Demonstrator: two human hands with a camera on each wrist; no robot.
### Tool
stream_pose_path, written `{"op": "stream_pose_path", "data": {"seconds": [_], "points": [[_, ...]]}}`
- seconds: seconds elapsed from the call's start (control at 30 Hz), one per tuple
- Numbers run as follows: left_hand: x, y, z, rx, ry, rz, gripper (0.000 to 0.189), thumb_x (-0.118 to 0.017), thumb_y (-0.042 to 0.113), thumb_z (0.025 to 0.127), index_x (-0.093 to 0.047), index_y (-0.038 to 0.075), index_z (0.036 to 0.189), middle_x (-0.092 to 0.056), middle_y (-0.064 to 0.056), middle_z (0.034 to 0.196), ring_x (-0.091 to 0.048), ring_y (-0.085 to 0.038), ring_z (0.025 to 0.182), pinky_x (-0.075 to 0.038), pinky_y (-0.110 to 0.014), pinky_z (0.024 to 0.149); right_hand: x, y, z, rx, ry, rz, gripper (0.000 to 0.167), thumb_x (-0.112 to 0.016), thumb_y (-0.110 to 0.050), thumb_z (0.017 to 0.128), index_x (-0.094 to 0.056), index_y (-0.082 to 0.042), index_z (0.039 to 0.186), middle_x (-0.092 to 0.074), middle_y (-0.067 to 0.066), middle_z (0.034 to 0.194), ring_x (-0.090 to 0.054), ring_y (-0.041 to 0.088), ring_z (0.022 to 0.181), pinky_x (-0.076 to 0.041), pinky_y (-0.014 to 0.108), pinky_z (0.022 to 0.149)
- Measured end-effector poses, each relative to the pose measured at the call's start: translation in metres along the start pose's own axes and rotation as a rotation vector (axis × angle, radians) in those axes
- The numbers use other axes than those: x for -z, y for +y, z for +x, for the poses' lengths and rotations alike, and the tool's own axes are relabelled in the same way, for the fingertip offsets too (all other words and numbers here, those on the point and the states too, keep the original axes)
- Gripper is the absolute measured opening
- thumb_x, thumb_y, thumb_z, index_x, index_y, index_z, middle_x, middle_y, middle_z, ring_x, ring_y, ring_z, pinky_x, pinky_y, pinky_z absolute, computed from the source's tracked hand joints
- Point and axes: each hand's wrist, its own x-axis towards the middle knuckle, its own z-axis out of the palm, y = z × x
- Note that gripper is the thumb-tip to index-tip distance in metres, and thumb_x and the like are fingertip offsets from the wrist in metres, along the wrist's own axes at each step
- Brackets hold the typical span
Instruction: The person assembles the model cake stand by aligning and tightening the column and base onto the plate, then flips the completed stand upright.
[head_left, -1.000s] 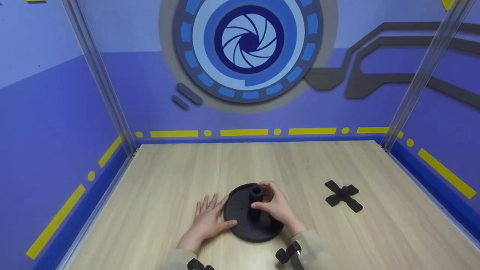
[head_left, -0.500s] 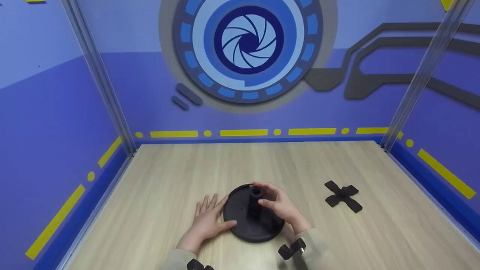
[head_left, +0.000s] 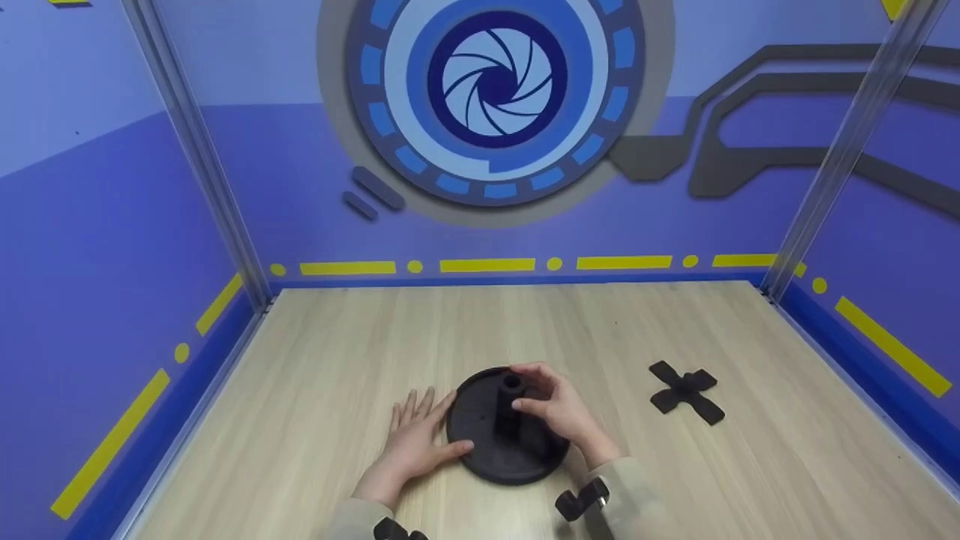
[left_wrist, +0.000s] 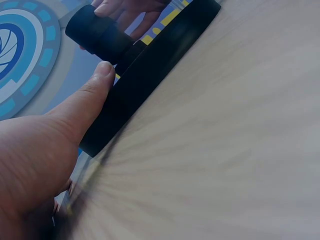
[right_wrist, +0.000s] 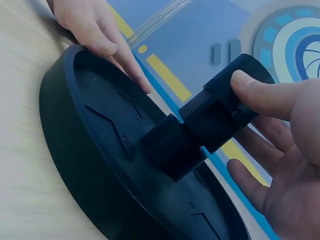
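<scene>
A black round base (head_left: pixel 480 457) with a raised rim lies on the table. From its middle rises a short socket (right_wrist: pixel 172 150), and a black tube (right_wrist: pixel 220 110) stands on it, with a stepped gap showing at the joint. My right hand (head_left: pixel 562 416) pinches the tube near its top, thumb on one side and fingers behind; the ring and little fingers hang free in the right wrist view. My left hand (head_left: pixel 416 446) rests at the base's left side, fingers spread straight, thumb on the rim. The left palm's underside is hidden.
A black four-armed cross piece (head_left: pixel 685 392) lies on the wooden table (head_left: pixel 337 360) to the right of the base. Blue printed panels (head_left: pixel 480 240) wall in the back and both sides, with metal posts (head_left: pixel 202 150) at the corners.
My right hand has turned slightly about the tube, its thumb shifting a little right and up. The left hand, base and cross piece have stayed in place.
</scene>
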Motion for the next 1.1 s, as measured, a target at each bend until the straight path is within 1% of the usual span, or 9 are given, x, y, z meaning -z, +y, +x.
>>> {"op": "stream_pose_path", "data": {"seconds": [0.13, 0.23, 0.43, 0.57, 0.73, 0.8, 0.9, 1.0, 1.1], "points": [[0.0, 0.001, 0.0, -0.005, 0.001, 0.005, 0.096, -0.071, 0.068, 0.085, -0.037, 0.019, 0.16, -0.023, -0.027, 0.168, -0.009, -0.055, 0.157, -0.001, -0.073, 0.126, -0.003, -0.001, 0.0, -0.015, 0.054, -0.043, 0.051, -0.082, 0.0, 0.084, -0.061, 0.005, 0.13, -0.066, 0.026, 0.132, -0.064, 0.004, 0.116, -0.054, 0.022, 0.103], [0.0, 0.0, -0.001, -0.004, 0.002, 0.004, 0.095, -0.071, 0.067, 0.085, -0.037, 0.019, 0.16, -0.024, -0.026, 0.168, -0.01, -0.055, 0.157, -0.001, -0.072, 0.126, -0.006, -0.001, 0.001, -0.026, 0.104, -0.089, 0.05, -0.085, -0.001, 0.081, -0.064, 0.001, 0.126, -0.069, 0.022, 0.129, -0.064, 0.01, 0.118, -0.052, 0.024, 0.104], [0.002, 0.001, -0.001, -0.004, -0.002, 0.006, 0.096, -0.07, 0.069, 0.085, -0.037, 0.02, 0.161, -0.023, -0.026, 0.169, -0.009, -0.054, 0.157, -0.001, -0.072, 0.126, -0.012, 0.0, 0.0, 0.002, 0.193, -0.142, 0.048, -0.089, -0.003, 0.076, -0.064, -0.003, 0.117, -0.071, 0.015, 0.121, -0.066, 0.022, 0.117, -0.053, 0.025, 0.1], [0.002, 0.001, -0.001, -0.003, -0.005, -0.011, 0.095, -0.07, 0.067, 0.085, -0.037, 0.02, 0.161, -0.023, -0.026, 0.169, -0.008, -0.054, 0.157, 0.0, -0.071, 0.127, -0.015, 0.001, -0.001, 0.023, 0.233, -0.153, 0.049, -0.091, -0.004, 0.074, -0.063, -0.005, 0.114, -0.071, 0.012, 0.117, -0.066, 0.023, 0.112, -0.051, 0.025, 0.099], [0.001, 0.0, -0.001, 0.003, -0.009, -0.018, 0.096, -0.069, 0.069, 0.085, -0.037, 0.02, 0.161, -0.023, -0.027, 0.168, -0.008, -0.054, 0.157, 0.0, -0.071, 0.127, -0.018, 0.003, -0.002, 0.04, 0.257, -0.158, 0.051, -0.092, -0.004, 0.072, -0.061, -0.005, 0.114, -0.071, 0.011, 0.116, -0.066, 0.019, 0.111, -0.049, 0.022, 0.1], [0.0, 0.0, -0.002, 0.004, -0.011, -0.014, 0.096, -0.069, 0.07, 0.085, -0.037, 0.02, 0.161, -0.023, -0.027, 0.168, -0.008, -0.054, 0.157, 0.0, -0.071, 0.127, -0.018, 0.004, -0.002, 0.043, 0.257, -0.172, 0.053, -0.092, -0.005, 0.072, -0.061, -0.005, 0.114, -0.071, 0.011, 0.116, -0.066, 0.017, 0.11, -0.049, 0.021, 0.1], [0.0, 0.001, -0.002, 0.002, -0.01, -0.012, 0.097, -0.069, 0.07, 0.085, -0.037, 0.019, 0.161, -0.023, -0.027, 0.169, -0.009, -0.054, 0.157, 0.0, -0.071, 0.127, -0.016, 0.004, -0.002, 0.047, 0.223, -0.191, 0.057, -0.093, -0.007, 0.072, -0.06, -0.005, 0.118, -0.07, 0.011, 0.119, -0.065, 0.014, 0.112, -0.049, 0.02, 0.101], [0.0, 0.001, -0.002, 0.002, -0.007, -0.008, 0.097, -0.069, 0.07, 0.085, -0.036, 0.02, 0.161, -0.023, -0.027, 0.169, -0.009, -0.054, 0.157, -0.001, -0.071, 0.127, -0.01, 0.004, -0.001, 0.06, 0.14, -0.146, 0.06, -0.09, -0.007, 0.076, -0.059, -0.003, 0.127, -0.067, 0.017, 0.128, -0.064, 0.017, 0.119, -0.049, 0.021, 0.104], [0.0, 0.0, -0.002, 0.002, -0.006, -0.003, 0.097, -0.068, 0.071, 0.084, -0.036, 0.02, 0.161, -0.023, -0.026, 0.169, -0.009, -0.053, 0.157, -0.001, -0.071, 0.127, -0.003, 0.001, -0.002, 0.072, 0.035, -0.075, 0.063, -0.083, -0.006, 0.084, -0.055, 0.001, 0.14, -0.063, 0.023, 0.139, -0.062, 0.02, 0.128, -0.048, 0.019, 0.108]]}}
